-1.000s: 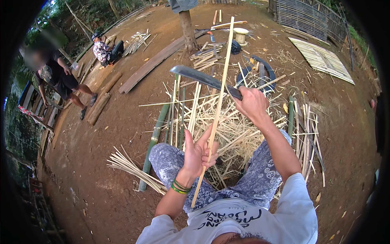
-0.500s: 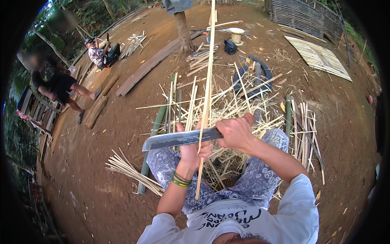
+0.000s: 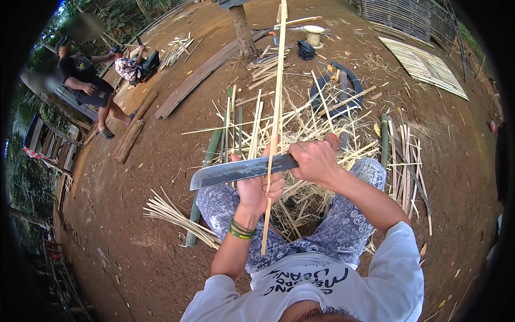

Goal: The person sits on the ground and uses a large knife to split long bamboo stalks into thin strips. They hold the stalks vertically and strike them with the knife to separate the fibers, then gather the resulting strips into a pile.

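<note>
Brown dirt yard [image 3: 120, 214], trees [image 3: 129, 19] up at the far left. The long pale strip [image 3: 278, 96] is held out over the lap, between the knees, running from the top edge down to just short of the shirt. Left hand [image 3: 255, 189] has its fingers curled around it, so it's clamped on there, with the thumb poking up behind the knife [image 3: 230, 173]. Right hand [image 3: 316, 161] is wrapped tight around the knife's handle. The blade lies across the strip right at the left hand, tip pointing left; can't tell if the edge has gone into it.

Just past the knees there's a messy heap of shavings [image 3: 308, 129]. A green pole [image 3: 213, 147] lies left of that, with a fanned bundle of strips [image 3: 179, 217] by its near end. More loose strips [image 3: 402, 172] are over on the right. Further out you've got a black rubber ring [image 3: 357, 86], a black bag [image 3: 306, 51] near a pale spool-shaped stool [image 3: 314, 37], a tree trunk [image 3: 244, 35] and a long dark plank [image 3: 209, 75]. Slatted panel [image 3: 426, 67] lies flat at far right. Two other people at upper left, one standing [image 3: 88, 80], one sitting low [image 3: 129, 68].
</note>
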### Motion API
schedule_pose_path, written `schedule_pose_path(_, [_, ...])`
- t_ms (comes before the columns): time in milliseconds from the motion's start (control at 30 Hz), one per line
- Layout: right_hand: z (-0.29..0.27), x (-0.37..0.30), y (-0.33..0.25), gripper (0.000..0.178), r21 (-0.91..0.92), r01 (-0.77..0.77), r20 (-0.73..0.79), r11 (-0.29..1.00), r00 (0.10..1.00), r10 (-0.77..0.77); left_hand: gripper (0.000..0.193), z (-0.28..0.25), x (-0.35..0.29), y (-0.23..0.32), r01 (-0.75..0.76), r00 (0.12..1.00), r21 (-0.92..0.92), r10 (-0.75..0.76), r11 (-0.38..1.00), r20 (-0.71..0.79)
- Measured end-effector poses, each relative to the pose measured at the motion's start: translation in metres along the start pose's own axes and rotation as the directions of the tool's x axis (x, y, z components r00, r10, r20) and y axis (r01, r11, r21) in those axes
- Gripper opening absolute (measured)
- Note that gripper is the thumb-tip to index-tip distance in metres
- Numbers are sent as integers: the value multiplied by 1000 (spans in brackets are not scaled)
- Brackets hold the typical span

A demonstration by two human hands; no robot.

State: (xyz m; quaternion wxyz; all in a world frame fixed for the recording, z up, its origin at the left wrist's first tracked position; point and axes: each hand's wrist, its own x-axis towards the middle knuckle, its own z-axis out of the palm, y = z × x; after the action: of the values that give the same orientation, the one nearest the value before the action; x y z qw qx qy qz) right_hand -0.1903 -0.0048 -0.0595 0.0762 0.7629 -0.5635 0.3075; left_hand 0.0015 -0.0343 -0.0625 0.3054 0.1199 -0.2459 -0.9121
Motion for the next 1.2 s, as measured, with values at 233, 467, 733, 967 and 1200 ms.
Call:
schedule_pose_path(233, [4,8,14,13,-37,-71,-80,997,995,68,100,-6,-4,-2,-15,999,154,19,988,-28])
schedule_pose_path(467, [-32,28,69,16,-166,-320,-88,933,947,309,94,-8,-39,-18,51,996,235,-68,971,66])
schedule_pose_path(733, [-57,42,101,16,-234,-356,-150,904,932,329,57,-18,-72,-13,138,990,521,-108,842,-89])
schedule_pose_path(967, [-40,52,133,20,-326,-335,22,884,932,361,56,-26,-97,-9,234,963,498,-128,835,-237])
schedule_pose_path(1200, [-56,52,190,27,-452,-268,14,851,952,307,55,-51,-151,-19,322,939,388,-238,864,-248])
